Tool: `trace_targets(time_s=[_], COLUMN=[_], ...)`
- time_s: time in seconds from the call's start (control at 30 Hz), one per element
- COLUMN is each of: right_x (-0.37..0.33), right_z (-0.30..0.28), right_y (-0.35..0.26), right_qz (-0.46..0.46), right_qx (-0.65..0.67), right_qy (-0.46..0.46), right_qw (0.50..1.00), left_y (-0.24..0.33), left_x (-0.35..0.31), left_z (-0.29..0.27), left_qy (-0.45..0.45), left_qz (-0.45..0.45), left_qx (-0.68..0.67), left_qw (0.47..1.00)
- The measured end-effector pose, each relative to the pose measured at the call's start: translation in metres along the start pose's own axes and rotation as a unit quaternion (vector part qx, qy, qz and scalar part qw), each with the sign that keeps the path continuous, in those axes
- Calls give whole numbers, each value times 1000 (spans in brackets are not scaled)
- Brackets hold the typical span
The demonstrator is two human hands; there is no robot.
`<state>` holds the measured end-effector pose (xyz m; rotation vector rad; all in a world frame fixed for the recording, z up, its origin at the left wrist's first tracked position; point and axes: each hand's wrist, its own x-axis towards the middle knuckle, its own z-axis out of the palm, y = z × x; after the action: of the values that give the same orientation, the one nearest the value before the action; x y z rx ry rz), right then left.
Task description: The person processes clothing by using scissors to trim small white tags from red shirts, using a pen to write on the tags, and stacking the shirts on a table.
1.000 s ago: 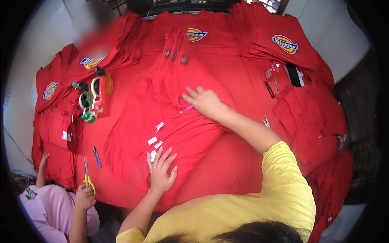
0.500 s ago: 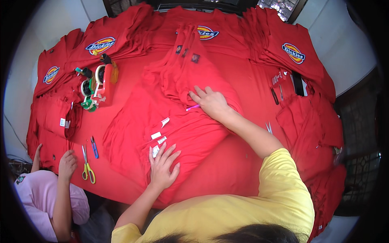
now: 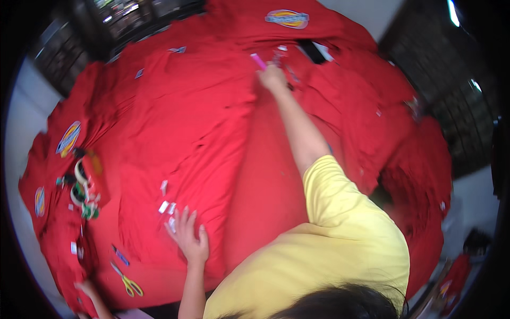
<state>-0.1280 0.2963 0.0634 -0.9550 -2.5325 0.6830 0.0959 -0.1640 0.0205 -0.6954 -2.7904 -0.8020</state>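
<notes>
A pile of red shirts (image 3: pixel 180 127) with small white labels (image 3: pixel 164 206) at its near end spreads across the middle of the red-covered table. My left hand (image 3: pixel 190 239) lies on that near end with its fingers spread, beside the labels. At the far right of the pile, my outstretched right hand (image 3: pixel 273 77) grips a slim pink pen-like stick (image 3: pixel 258 61), its tip pointing up and away. Motion blur softens the right fingers. Just beyond them are a small red-and-white item and a thin grey tool (image 3: pixel 292 74), both too smeared to name exactly.
Yellow-handled scissors (image 3: pixel 131 286) and a blue thread snipper (image 3: pixel 120 255) lie at left, near tape dispensers (image 3: pixel 90 183). A black phone-like slab (image 3: pixel 312 51) rests far right. More red shirts (image 3: pixel 345 101) line the edges. Another person's hand (image 3: pixel 87 288) is at lower left.
My right hand has left the pile's middle and reached to its far right, carrying the pink stick. My left hand stays on the near end. The view has swung rightward.
</notes>
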Motion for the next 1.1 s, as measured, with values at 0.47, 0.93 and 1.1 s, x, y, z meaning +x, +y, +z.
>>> trace_targets(time_s=[0.47,0.93,1.1], right_x=[-359,-392,-391], right_z=[-51,-37,-34], right_y=[115,125,126], right_qz=[-49,-104,-123], right_qx=[168,147,123], right_qy=[-1,111,103], right_qw=[985,977,979], left_y=[18,-103,-116], left_x=[8,52,54], left_z=[-33,5,9], left_qy=[-150,2,-1], left_qz=[-28,97,72], left_qx=[94,-110,-151], left_qw=[984,989,986])
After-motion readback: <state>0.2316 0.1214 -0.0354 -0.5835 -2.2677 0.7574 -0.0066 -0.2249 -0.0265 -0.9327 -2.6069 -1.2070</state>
